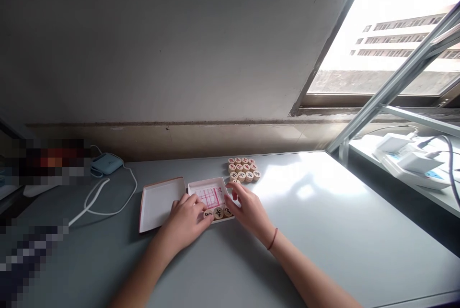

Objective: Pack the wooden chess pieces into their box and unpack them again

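A shallow white box (206, 184) sits on the grey table, with red and pink lines on its floor. Along its near side lies a row of round wooden Chinese chess pieces (218, 212) marked in black. My left hand (187, 217) is closed over the box's left edge, its thumb against the leftmost piece. At the right edge, my right hand (249, 207) has its thumb and forefinger apart, close to a single piece (235, 181) that its fingers partly hide. Behind it stand rows of chess pieces (241, 176), some lettered red, some black.
An open box lid (161, 205) lies left of the box. Farther left are a pale blue device (107, 164) and a looping white cable (115, 213). A metal frame (391, 90) and a shelf holding white plugs (419, 159) stand at the right, below a window.
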Demonstrator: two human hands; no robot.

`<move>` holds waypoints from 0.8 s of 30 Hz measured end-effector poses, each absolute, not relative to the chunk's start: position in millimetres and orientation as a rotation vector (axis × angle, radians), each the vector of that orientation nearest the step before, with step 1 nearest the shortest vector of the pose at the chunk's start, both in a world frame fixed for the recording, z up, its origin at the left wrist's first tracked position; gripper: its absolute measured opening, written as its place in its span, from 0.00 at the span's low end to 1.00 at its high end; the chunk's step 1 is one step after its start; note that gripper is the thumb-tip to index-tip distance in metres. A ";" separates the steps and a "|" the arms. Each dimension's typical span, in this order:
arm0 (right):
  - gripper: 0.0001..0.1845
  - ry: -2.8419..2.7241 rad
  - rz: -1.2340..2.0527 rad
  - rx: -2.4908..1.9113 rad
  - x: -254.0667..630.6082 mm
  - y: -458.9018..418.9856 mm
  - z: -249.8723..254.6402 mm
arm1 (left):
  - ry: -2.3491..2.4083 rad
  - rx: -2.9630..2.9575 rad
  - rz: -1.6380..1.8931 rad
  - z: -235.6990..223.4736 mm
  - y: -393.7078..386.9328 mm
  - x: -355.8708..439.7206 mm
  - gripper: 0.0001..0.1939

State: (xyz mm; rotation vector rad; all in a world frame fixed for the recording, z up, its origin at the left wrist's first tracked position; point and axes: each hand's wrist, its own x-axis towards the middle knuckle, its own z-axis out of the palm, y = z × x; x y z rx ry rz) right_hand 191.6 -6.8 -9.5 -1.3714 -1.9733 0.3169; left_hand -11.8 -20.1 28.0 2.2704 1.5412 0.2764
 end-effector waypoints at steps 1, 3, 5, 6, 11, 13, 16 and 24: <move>0.10 -1.995 0.327 -1.369 191.1 -7.0 -10.7 | 1.540 2.275 0.257 27.3 -21.2 -10.2 0.14; 0.11 -2.017 0.342 -1.369 191.7 -6.9 -12.5 | 1.537 2.261 0.241 25.6 -21.5 -8.3 0.12; 0.11 -2.010 0.351 -1.358 193.2 -6.9 -12.1 | 1.548 2.227 0.265 24.3 -20.2 -7.6 0.11; 0.11 -2.010 0.349 -1.328 193.7 -7.3 -10.9 | 1.561 2.212 0.296 24.1 -19.2 -7.4 0.10; 0.15 -2.134 0.258 -0.917 188.9 -12.9 -0.3 | 1.576 2.045 0.606 29.4 -17.8 -4.0 0.11; 0.16 -2.144 0.193 -0.815 184.8 -15.3 3.4 | 1.494 1.892 0.678 34.0 -19.8 -1.7 0.14; 0.15 -2.110 0.123 -0.786 181.3 -17.2 6.8 | 1.398 1.753 0.713 39.6 -23.4 1.5 0.17; 0.13 -2.142 0.063 -0.797 184.2 -17.4 12.1 | 1.382 1.768 0.717 36.0 -25.2 4.5 0.19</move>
